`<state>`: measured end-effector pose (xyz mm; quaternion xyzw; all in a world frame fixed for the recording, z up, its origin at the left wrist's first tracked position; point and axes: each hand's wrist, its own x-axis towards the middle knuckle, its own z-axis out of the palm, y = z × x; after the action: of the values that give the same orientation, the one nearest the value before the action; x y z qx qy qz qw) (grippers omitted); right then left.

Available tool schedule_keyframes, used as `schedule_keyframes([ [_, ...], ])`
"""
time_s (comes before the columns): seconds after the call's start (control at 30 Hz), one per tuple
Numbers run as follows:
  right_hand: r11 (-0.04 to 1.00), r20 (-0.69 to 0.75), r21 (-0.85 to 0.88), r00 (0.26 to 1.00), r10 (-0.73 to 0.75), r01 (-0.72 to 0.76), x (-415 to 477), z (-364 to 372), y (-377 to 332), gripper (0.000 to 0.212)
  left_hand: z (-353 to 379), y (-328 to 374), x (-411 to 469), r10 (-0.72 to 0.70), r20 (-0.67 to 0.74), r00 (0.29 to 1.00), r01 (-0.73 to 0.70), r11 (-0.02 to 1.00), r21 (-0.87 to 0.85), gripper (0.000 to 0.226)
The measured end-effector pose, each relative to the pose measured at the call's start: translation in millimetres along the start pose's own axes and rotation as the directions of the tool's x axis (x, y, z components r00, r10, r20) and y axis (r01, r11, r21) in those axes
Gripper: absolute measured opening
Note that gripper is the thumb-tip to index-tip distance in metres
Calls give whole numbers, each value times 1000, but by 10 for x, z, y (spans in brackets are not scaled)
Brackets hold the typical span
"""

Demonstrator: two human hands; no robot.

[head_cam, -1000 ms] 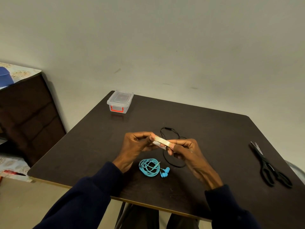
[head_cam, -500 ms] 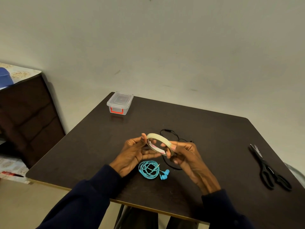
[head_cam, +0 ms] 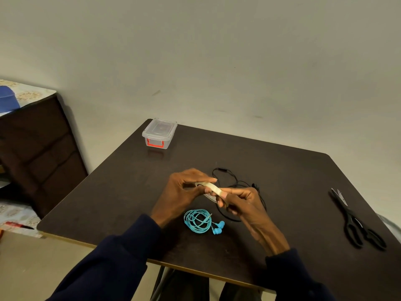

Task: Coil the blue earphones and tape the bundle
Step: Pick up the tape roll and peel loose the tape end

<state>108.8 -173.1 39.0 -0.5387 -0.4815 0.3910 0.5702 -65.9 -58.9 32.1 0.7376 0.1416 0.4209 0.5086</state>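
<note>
The blue earphones (head_cam: 198, 221) lie coiled in a loose ring on the dark table (head_cam: 293, 177), buds at the ring's right side. Above and behind them both hands hold a cream roll of tape (head_cam: 211, 187), seen almost edge-on. My left hand (head_cam: 184, 192) pinches the roll's left end between thumb and fingers. My right hand (head_cam: 240, 203) pinches its right end with curled fingers. Neither hand touches the blue earphones.
Black earphones (head_cam: 234, 183) lie tangled on the table behind my hands. Black scissors (head_cam: 355, 220) rest near the right edge. A clear lidded box with red clasps (head_cam: 159, 133) stands at the far left corner. A dark cabinet (head_cam: 36, 148) is left of the table.
The tape roll has turned in my hands, from showing its open ring half a second ago to nearly edge-on now. The blue coil has stayed in place.
</note>
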Motion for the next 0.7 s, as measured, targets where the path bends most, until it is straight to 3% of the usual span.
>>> schedule_keyframes([
  [0.13,1000,54,2,998,-7,7,-15,-1,-46,23,-53,8,0,13,3,1000,-13,999,-49,16],
  [0.23,1000,81,-25,997,4,-2,-27,-19,-43,36,-61,-60,-16,-39,-54,998,34,995,-90,17],
  [0.4,1000,121,-29,993,12,-9,-50,-42,-51,27,-67,-145,-75,-131,-114,985,103,968,-229,16],
  [0.7,988,90,152,996,23,-36,-29,-43,17,37,-65,-180,-124,-361,-83,929,260,797,-545,30],
])
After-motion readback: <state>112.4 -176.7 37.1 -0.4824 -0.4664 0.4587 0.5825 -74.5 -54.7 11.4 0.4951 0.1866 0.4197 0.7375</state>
